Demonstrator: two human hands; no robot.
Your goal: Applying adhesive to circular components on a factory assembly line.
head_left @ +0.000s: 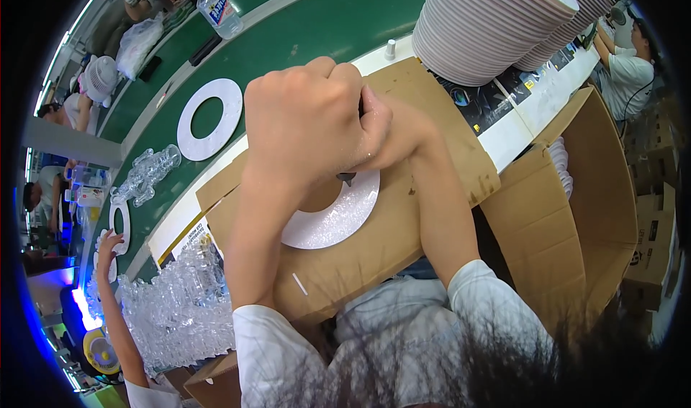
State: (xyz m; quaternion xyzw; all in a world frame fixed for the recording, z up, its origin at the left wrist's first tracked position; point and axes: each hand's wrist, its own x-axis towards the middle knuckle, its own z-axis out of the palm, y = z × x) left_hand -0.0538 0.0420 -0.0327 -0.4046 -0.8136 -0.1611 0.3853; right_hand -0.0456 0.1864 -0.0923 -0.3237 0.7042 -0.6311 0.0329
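Observation:
My left hand (299,116) is raised over the cardboard and closed in a fist, back toward me, thumb along its right side. A dark bit shows beside the thumb, but what the fist holds is hidden. My right hand (403,136) comes in from the right, bent at the wrist, and passes behind the left; its fingers are out of sight. Just below both hands pokes a small dark tip (347,178); I cannot make out what it belongs to. Under them a white, glittery flat ring (335,224) lies on a brown cardboard sheet (389,228), partly covered by my left forearm.
Another white ring (229,113) lies on the green conveyor belt (302,30), near clear plastic pieces (147,174). More clear pieces (180,300) pile up at left, beside a co-worker's arm (115,300). Stacked white rings (482,26) stand far right; an open carton (590,206) is at right.

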